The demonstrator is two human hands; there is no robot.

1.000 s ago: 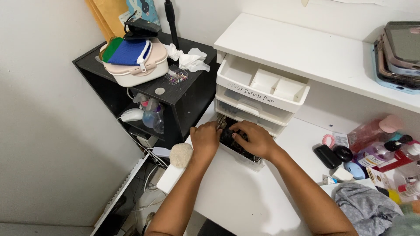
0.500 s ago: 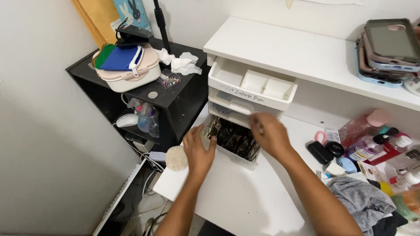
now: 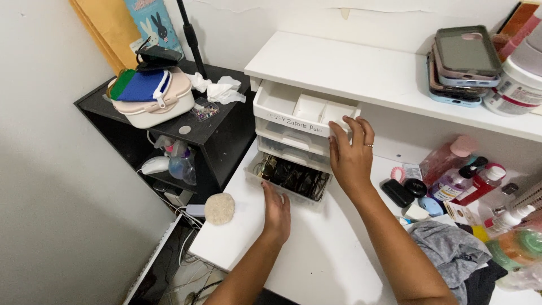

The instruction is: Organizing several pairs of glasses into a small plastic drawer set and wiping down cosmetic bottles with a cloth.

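- A black stand (image 3: pixel 214 133) is on the left. A cream case (image 3: pixel 152 101) with a blue and green top sits on it.
- A round tan puff (image 3: pixel 219 208) lies on the white surface (image 3: pixel 316 265).
- The left hand (image 3: pixel 276 212) lies flat and open, fingers touching the front of the bottom drawer (image 3: pixel 291 181).
- That drawer is pulled out, long side running left to right, full of dark things.
- The right hand (image 3: pixel 351 155) is open, fingers on the top drawer (image 3: pixel 302 110) with a white label strip.
- Pink and red bottles (image 3: pixel 463 178) stand on the right.
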